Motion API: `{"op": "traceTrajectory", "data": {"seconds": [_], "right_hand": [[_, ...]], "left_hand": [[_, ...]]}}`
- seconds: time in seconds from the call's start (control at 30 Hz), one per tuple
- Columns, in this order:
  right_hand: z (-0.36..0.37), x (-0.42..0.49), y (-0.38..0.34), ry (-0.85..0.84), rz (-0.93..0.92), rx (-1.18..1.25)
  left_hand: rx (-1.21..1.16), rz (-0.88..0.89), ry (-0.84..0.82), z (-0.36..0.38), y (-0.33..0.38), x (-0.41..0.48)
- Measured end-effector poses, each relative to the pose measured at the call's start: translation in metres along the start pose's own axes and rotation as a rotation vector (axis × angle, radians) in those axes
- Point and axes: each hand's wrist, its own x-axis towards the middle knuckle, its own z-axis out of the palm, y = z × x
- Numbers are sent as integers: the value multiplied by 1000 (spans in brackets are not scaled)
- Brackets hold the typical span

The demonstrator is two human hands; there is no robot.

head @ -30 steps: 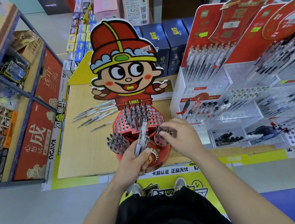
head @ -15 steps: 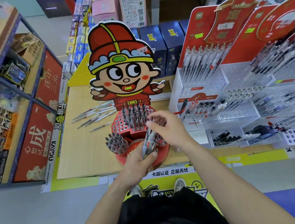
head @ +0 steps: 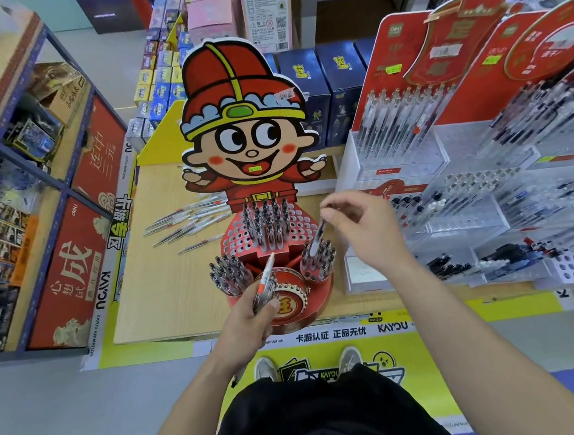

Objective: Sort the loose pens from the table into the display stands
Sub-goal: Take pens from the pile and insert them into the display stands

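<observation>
The right hand (head: 361,225) pinches the top end of a single pen (head: 318,234) between thumb and fingertips, holding it slanted with its lower tip down among the pens crowded in the right cup (head: 318,266) of the red stand (head: 237,240). The left hand (head: 249,320) is clenched around a small bundle of pens (head: 266,280), which points up and away from the person, just in front of the stand's round gold-rimmed badge. The stand sits on the tabletop (head: 168,295) under a big cartoon cutout (head: 244,124) in a red hat; its left cup (head: 230,276) is packed with pens, and more stand upright in the middle rows of its holed back panel. The loose pens (head: 189,221) lie fanned out on the tabletop to the left of the stand, beside the cutout's foot and well apart from both hands. To the right rise clear stands (head: 467,210) with red backing cards — tiered and partly filled with pens.
</observation>
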Motion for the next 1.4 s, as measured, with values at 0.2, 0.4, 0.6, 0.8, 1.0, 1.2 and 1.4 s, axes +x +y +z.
{"op": "traceTrajectory", "data": {"seconds": [0.2, 0.4, 0.6, 0.8, 1.0, 1.2, 1.4], "right_hand": [[24, -21, 40, -85, 31, -220], [29, -30, 56, -52, 97, -210], [30, -28, 56, -41, 83, -200], [32, -29, 59, -60, 77, -226], [38, -32, 72, -85, 16, -342], [48, -38, 76, -149, -108, -539], [42, -34, 77, -189, -141, -566]], "left_hand": [[23, 22, 15, -2, 6, 0], [12, 39, 26, 0, 8, 2], [21, 27, 26, 0, 8, 5], [23, 37, 29, -1, 7, 8], [7, 46, 28, -2, 5, 12], [-1, 45, 18, -2, 6, 15], [-12, 30, 11, -1, 10, 13]]}}
